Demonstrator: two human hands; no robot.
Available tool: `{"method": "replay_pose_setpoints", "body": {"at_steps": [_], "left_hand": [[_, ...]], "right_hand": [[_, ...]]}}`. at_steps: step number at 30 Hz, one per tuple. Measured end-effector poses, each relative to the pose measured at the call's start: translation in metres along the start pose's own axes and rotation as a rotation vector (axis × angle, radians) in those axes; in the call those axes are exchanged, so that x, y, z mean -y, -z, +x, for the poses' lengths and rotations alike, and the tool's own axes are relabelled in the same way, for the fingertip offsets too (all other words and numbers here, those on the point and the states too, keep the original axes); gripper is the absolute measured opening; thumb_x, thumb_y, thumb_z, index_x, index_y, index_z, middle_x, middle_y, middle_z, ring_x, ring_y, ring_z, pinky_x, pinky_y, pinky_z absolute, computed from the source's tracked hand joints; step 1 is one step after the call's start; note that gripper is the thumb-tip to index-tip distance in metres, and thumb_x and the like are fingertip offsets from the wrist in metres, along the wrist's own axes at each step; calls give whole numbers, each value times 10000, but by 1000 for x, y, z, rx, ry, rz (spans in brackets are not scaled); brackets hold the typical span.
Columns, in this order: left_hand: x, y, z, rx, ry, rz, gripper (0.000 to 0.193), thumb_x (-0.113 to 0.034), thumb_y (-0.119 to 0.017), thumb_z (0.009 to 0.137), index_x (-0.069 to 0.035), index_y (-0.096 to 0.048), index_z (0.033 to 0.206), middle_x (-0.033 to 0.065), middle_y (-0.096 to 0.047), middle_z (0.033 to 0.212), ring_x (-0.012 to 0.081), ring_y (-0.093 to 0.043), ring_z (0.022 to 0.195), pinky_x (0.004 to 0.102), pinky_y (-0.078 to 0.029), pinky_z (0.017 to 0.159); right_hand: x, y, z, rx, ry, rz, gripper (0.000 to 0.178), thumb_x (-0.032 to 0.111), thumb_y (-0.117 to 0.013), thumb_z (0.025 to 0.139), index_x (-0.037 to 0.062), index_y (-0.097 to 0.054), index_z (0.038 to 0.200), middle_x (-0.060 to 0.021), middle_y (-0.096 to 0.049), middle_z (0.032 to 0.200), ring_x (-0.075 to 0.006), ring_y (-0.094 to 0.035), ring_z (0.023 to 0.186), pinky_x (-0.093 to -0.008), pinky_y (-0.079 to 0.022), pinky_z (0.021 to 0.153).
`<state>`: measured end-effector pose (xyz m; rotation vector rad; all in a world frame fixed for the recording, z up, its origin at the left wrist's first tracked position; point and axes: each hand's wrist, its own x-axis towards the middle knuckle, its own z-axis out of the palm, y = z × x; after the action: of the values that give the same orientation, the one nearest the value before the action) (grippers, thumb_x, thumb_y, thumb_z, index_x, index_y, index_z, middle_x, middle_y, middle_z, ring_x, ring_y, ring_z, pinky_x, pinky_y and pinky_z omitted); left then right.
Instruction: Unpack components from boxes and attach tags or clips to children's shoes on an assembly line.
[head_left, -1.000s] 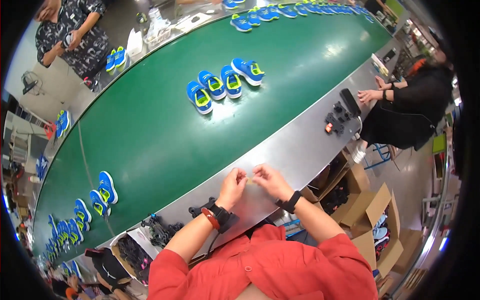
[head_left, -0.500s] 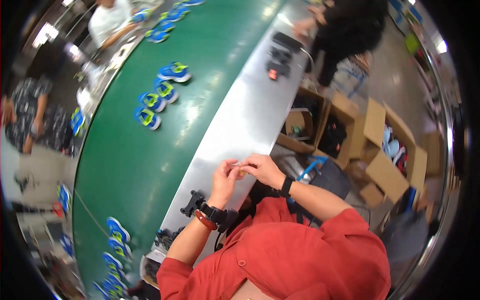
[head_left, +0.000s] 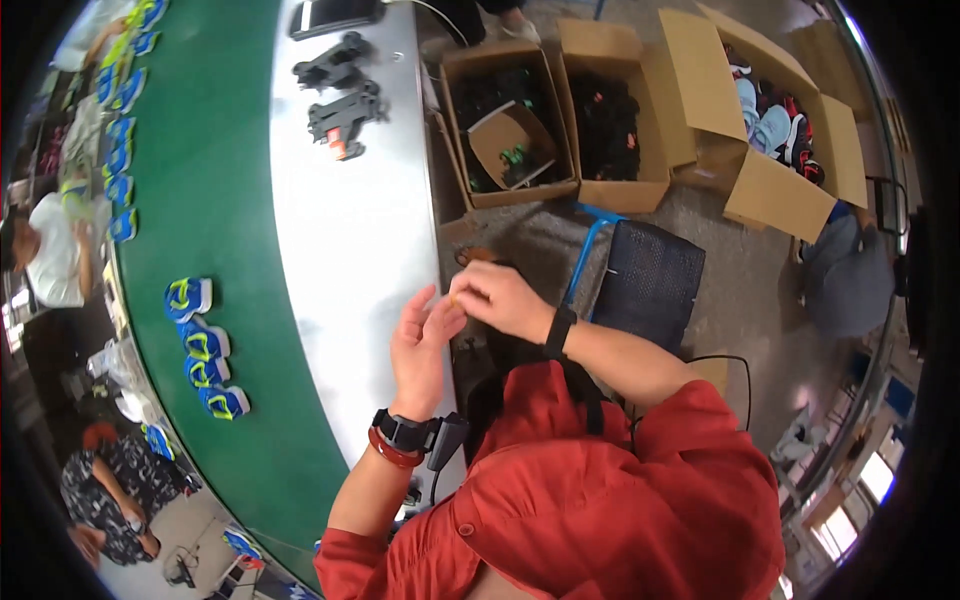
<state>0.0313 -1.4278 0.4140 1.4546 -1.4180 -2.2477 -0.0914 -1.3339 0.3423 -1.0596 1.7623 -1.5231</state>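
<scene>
My left hand [head_left: 420, 345] is raised over the right edge of the metal table [head_left: 352, 220], its fingers apart. Against its thumb side, my right hand [head_left: 503, 300] pinches a small yellowish piece [head_left: 453, 300], too small to name. The fingertips of both hands meet around it. A dark strap circles each wrist, and the left one also wears a reddish bracelet [head_left: 395, 450]. Farther up the table lie black plastic clamp-like parts [head_left: 345, 108], one with an orange patch, and a black flat device [head_left: 335, 15].
Left of the table runs a green conveyor belt [head_left: 265, 440] carrying several blue-and-green shoes [head_left: 205, 345]. At the right stand open cardboard boxes [head_left: 620, 195], one holding shoes [head_left: 775, 130], and a dark chair [head_left: 650, 280] with a blue frame. Other people [head_left: 60, 250] work across the belt.
My view has turned to the right, so the boxes and chair now show more fully. My hands stay together at the fingertips, and the left fingers are spread wider.
</scene>
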Motion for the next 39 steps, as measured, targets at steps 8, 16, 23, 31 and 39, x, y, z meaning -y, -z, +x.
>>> {"method": "replay_pose_setpoints", "body": {"at_steps": [8,16,23,31,39], "left_hand": [[-25,11,51,16,-324,346,226,36,-429,958,32,-554,1146,160,-639,1137,218,-612,1057,323,-491,917],[12,113,0,-188,-502,1089,406,129,-505,806,-35,-536,1176,179,-549,1236,350,-530,1158,422,-416,988],[52,149,-38,-122,-60,1407,850,-603,-472,892,-74,-177,1488,364,-17,1504,532,-27,1398,638,-28,1101],[74,157,-25,-115,-230,1425,890,-612,-455,903,-90,-66,1510,407,12,1481,575,13,1376,691,9,1058],[59,145,-20,-232,-43,1357,704,-594,-540,840,-78,-468,1314,374,-224,1431,545,-120,1366,687,-56,1060]], "right_hand": [[-142,20,97,-257,-769,253,88,103,-546,908,51,-612,932,-29,-597,744,-119,-564,628,-264,-485,590],[-330,-79,178,-61,-895,-71,667,134,-645,821,105,-356,1421,-255,-579,1196,-408,-585,1074,-455,-474,939],[-281,62,91,874,-693,-1117,360,312,-618,788,110,-690,1077,-155,-670,1086,-300,-653,994,-418,-520,835],[-290,172,-32,747,-1256,-1173,1054,493,-744,700,34,-185,1467,-203,-552,1296,-376,-520,1204,-461,-425,1002],[-327,55,-105,804,-261,-712,383,216,-604,847,9,-564,1167,-225,-648,1044,-418,-609,971,-422,-495,859]]}}
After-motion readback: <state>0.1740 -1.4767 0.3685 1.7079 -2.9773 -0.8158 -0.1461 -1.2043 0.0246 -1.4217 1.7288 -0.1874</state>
